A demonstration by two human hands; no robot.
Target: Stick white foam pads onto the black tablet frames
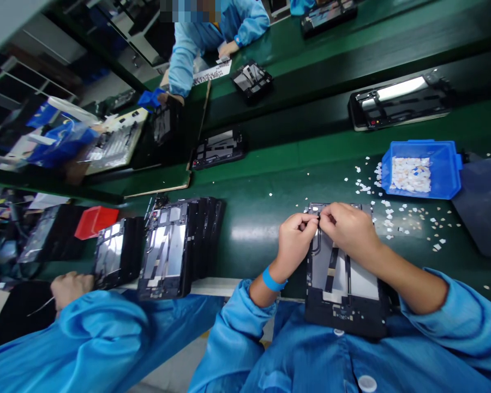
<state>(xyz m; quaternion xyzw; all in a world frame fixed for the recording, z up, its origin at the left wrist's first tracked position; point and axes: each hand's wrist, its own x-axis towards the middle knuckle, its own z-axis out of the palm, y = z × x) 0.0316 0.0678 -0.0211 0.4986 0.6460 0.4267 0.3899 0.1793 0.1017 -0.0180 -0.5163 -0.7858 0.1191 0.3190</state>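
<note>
A black tablet frame (343,295) with silver inner panels lies at the near edge of the green bench, reaching over my lap. My left hand (295,240), with a blue wrist band, and my right hand (349,228) meet at the frame's far edge. Both have fingertips pinched together on something very small there; I cannot make out what it is. Both sleeves are blue.
A blue tray (421,168) of small white pieces sits at the right, with several white bits scattered around it. A stack of similar frames (175,248) stands at the left beside a co-worker's hand (70,286). A red box (94,221) lies further left. Another person's sleeve (184,60) works across the belt.
</note>
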